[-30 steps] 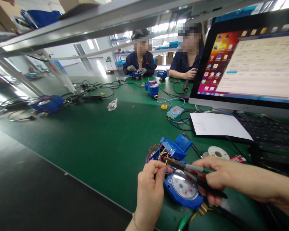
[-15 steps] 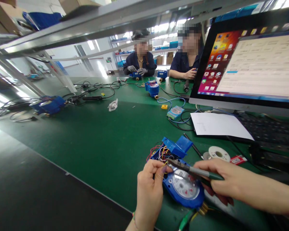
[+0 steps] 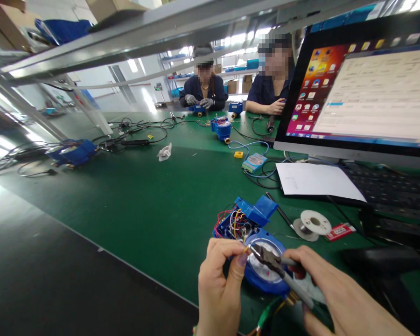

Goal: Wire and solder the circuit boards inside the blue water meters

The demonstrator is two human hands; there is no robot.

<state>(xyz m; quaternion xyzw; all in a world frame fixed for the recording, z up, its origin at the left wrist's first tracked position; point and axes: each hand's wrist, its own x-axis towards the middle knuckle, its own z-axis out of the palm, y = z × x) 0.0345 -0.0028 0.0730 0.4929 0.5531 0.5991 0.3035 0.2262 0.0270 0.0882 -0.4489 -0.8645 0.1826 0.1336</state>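
Pliers (image 3: 271,260) drawn back over meter (image 3: 262,276); right grip (image 3: 331,289) wraps handles (image 3: 298,289), left grip (image 3: 220,280) pinches yellow wire (image 3: 246,250).

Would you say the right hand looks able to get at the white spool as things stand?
Probably yes: the white spool is just beyond the right hand with nothing visible between them, though the pliers it holds may need setting down.

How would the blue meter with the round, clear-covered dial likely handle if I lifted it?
The blue meter would probably stay stiff, since it looks like hard moulded plastic. It may pull heavy toward its brass-coloured, metallic-looking fitting. The thin red, white and yellow wires would likely flop and could snag, as they form loose, exposed loops.
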